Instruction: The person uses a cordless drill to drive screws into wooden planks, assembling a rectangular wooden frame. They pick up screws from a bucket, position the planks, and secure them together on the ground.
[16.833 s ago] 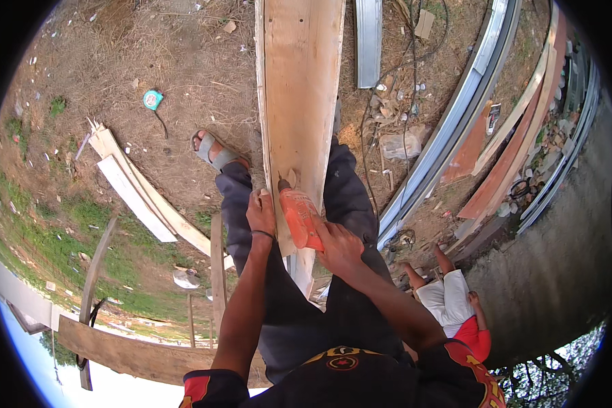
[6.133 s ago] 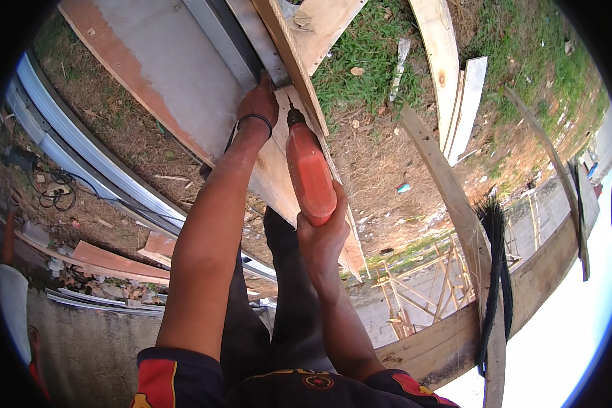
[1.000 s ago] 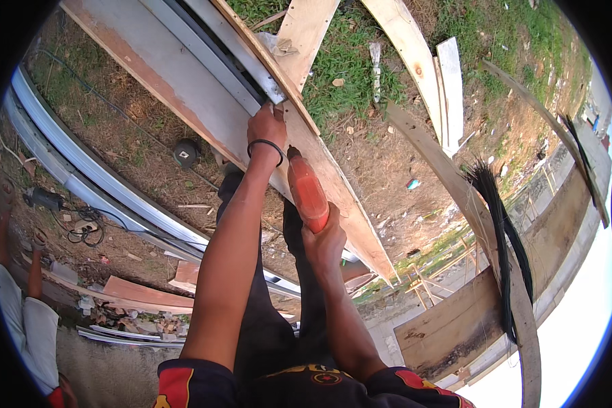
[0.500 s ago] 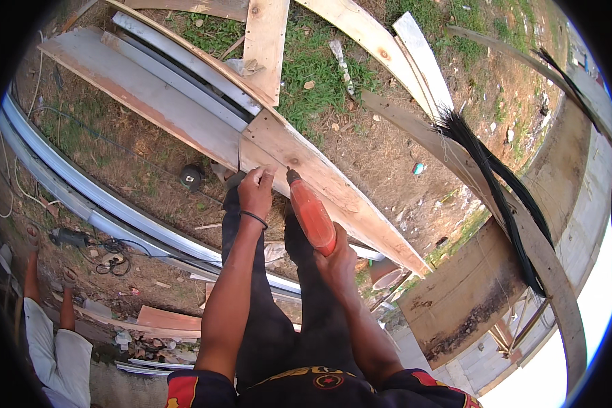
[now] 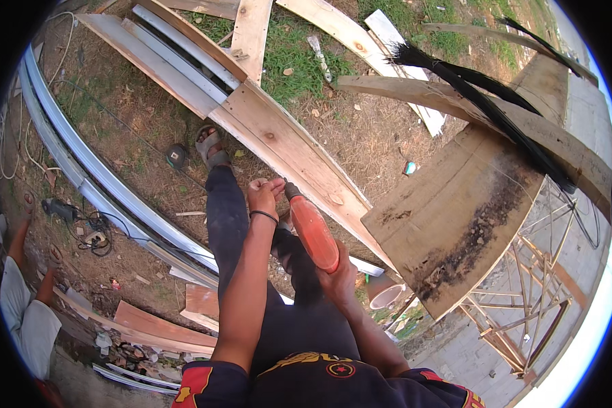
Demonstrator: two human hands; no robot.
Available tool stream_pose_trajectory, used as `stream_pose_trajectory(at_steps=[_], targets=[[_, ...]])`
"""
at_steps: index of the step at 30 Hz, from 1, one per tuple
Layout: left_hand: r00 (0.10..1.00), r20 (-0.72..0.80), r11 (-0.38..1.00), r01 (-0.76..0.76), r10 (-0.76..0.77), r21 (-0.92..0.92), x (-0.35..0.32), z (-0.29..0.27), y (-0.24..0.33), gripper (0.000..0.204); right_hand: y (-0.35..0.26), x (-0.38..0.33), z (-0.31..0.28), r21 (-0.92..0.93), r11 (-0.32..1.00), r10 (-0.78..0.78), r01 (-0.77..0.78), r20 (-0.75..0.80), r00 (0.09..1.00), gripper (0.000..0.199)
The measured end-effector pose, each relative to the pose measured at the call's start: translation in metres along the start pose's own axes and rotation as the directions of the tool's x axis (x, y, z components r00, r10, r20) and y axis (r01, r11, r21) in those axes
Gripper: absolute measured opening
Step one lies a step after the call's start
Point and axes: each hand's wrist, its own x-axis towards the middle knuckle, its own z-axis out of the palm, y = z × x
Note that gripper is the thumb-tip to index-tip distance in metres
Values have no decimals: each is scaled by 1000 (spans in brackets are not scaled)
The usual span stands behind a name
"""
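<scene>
My right hand (image 5: 338, 280) is wrapped round the grip of an orange power drill (image 5: 313, 232), its dark chuck pointing away from me and to the left. My left hand (image 5: 262, 197), with a black band at the wrist, has its fingers pinched together right at the drill's tip. Whatever they may hold is too small to make out. Both hands are over the near edge of a long wooden trough of planks (image 5: 272, 136), which runs from far left to near right. Pale metal strips (image 5: 183, 61) lie inside its far end.
Long metal channels (image 5: 109, 194) curve along the left, near a corded power tool (image 5: 60, 209). A stained board (image 5: 455, 217), a beam (image 5: 415, 88) and black wire bundles (image 5: 503, 129) are at right. A paintbrush (image 5: 318, 58) lies on grass. Another person's legs (image 5: 30, 299) show lower left.
My left fingers have come up to the drill's tip, where there was a gap before. The view has shifted along the trough, and my sandalled left foot now shows beside it.
</scene>
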Motion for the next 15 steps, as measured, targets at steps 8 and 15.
stream_pose_trajectory(at_steps=[8,15], targets=[[937,215,920,323,-277,-224,-72,23,-102,27,110,-83,-76,79,987,-129,137,-99,987,56],[928,216,919,345,-304,-190,-86,45,-159,33,162,-131,-99,149,980,-115,128,-92,989,59]])
